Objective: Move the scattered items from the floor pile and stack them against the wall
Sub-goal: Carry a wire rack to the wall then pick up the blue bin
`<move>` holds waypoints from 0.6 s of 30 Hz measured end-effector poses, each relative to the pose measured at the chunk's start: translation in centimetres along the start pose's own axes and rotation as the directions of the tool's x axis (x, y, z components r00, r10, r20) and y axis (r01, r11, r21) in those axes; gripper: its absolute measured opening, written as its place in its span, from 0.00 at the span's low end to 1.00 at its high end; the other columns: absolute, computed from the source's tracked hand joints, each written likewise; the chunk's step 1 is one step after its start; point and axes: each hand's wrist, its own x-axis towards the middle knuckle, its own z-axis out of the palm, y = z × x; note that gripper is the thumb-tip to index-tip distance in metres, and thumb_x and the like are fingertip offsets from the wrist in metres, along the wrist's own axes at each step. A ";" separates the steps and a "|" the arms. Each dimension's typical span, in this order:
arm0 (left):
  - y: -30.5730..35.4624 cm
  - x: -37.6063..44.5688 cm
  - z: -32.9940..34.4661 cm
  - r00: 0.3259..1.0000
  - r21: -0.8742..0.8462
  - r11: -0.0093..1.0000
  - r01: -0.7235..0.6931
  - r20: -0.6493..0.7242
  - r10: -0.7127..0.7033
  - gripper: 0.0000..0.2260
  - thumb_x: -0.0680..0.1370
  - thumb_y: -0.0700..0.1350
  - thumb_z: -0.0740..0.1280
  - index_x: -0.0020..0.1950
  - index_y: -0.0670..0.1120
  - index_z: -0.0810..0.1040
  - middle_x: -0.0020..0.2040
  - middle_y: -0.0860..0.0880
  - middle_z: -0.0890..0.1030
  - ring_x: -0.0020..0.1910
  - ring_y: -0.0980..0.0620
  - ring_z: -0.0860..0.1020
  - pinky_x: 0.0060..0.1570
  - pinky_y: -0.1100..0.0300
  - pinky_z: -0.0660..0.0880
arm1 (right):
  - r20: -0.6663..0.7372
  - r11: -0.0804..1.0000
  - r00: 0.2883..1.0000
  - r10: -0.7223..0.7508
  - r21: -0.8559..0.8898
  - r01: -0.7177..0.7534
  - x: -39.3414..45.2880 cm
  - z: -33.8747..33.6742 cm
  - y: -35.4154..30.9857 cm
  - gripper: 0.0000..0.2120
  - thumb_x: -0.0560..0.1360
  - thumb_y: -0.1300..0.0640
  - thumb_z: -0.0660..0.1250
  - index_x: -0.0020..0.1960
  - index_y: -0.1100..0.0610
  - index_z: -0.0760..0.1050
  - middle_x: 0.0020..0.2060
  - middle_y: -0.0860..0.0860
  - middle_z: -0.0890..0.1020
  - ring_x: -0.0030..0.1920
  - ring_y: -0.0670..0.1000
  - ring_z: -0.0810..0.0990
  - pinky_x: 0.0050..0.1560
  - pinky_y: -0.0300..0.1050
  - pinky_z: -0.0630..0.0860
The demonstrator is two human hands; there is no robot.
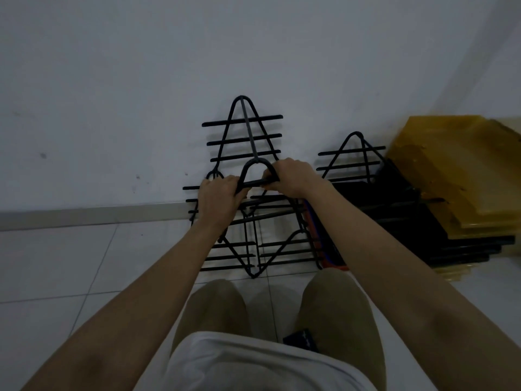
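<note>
Nearest us, our knees point(214, 306) face the wall point(141, 80). Against the wall lean black wire racks point(242, 136), upright so they stack. Our left hand point(217, 198) and right hand point(293, 176) curl tightly around another rack's arched top point(258, 167), steadying it just before that wall.

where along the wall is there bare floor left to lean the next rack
Bare tiles run along the skirting left of the rack that both the left hand and right hand grip. Right is crowded: another leaning rack, black panels, yellow boards.
</note>
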 end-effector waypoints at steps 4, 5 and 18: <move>-0.3 -0.2 0.3 0.999 0.019 1.000 -0.008 0.031 0.008 0.11 0.76 0.51 0.70 0.37 0.47 0.78 0.31 0.51 0.77 0.28 0.48 0.73 0.37 0.58 0.58 | -0.007 1.000 1.000 0.013 0.003 -0.013 -0.1 0.8 -0.1 0.11 0.78 0.44 0.65 0.54 0.47 0.80 0.48 0.49 0.81 0.47 0.52 0.78 0.44 0.43 0.69; -0.3 -0.3 0.3 0.999 0.019 1.000 -0.006 0.034 0.005 0.11 0.76 0.51 0.70 0.36 0.47 0.77 0.31 0.51 0.77 0.28 0.49 0.73 0.37 0.58 0.58 | -0.008 1.000 1.000 0.011 0.003 -0.011 -0.2 0.9 -0.1 0.11 0.78 0.44 0.65 0.54 0.47 0.80 0.48 0.49 0.81 0.47 0.51 0.78 0.43 0.43 0.68; 0.4 1.9 -0.6 0.998 0.022 0.998 -0.066 -0.005 0.066 0.11 0.77 0.50 0.69 0.37 0.46 0.77 0.32 0.50 0.78 0.29 0.47 0.74 0.38 0.57 0.60 | -0.055 0.997 0.998 0.000 0.071 0.004 -0.3 -1.6 0.8 0.11 0.77 0.45 0.66 0.56 0.48 0.80 0.45 0.47 0.77 0.45 0.47 0.74 0.45 0.42 0.67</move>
